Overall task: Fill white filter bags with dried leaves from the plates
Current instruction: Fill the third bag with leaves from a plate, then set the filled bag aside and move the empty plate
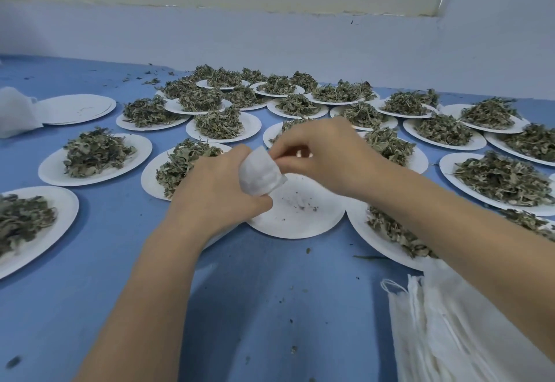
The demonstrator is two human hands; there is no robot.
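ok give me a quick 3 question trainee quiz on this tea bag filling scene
1. True or false: the plate right under the hands is piled with leaves.
2. Which hand grips the filter bag round its body? A left hand B right hand
3. Fill in: the stack of unused bags lies at the person's near ____.

Key
1. False, only crumbs remain.
2. A; the right hand's fingers pinch at its top.
3. right

The filter bag (260, 173) is thin, matt white non-woven cloth, like the stacked bags (450, 327) at the surface's near right corner; the plates (295, 216) look matt white paper, the dried leaves (96, 153) crinkled and dull, the blue surface (120, 261) smooth.
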